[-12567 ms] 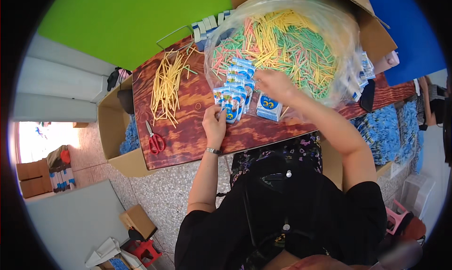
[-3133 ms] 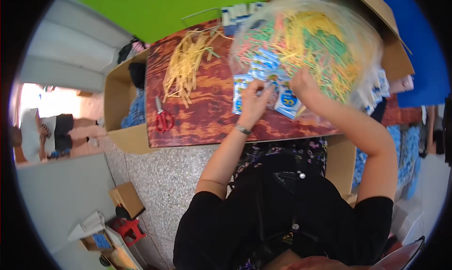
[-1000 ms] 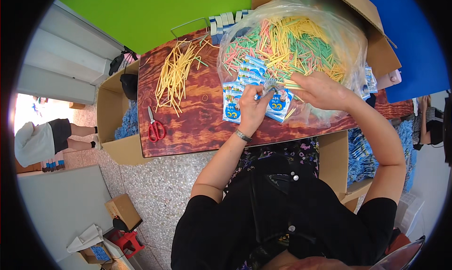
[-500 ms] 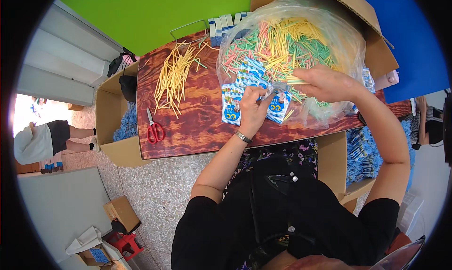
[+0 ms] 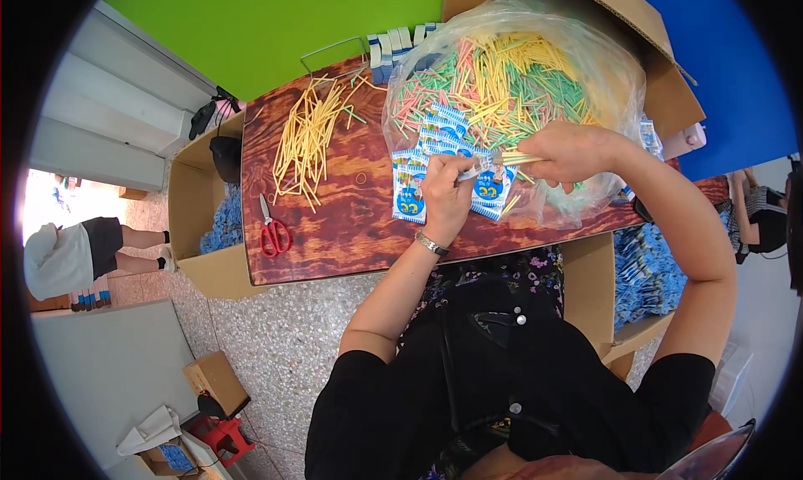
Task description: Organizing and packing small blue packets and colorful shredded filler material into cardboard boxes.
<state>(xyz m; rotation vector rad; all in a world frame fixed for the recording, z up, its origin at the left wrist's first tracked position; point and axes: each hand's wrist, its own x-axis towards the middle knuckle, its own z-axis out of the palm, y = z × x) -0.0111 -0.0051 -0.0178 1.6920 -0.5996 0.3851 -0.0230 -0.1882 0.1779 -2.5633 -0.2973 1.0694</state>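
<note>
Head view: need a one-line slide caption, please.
Left hand holds a small packet; right hand feeds coloured sticks into it.

table (image 5: 335, 221): glossy wood | bag (image 5: 602, 70): clear plastic | box (image 5: 201, 229): matt cardboard

The person wears a black short-sleeved top (image 5: 535, 396) with small silvery buttons over a dark floral garment (image 5: 485, 271); a silver wristwatch (image 5: 432, 245) circles the left wrist, toward twelve o'clock from the top.
</note>
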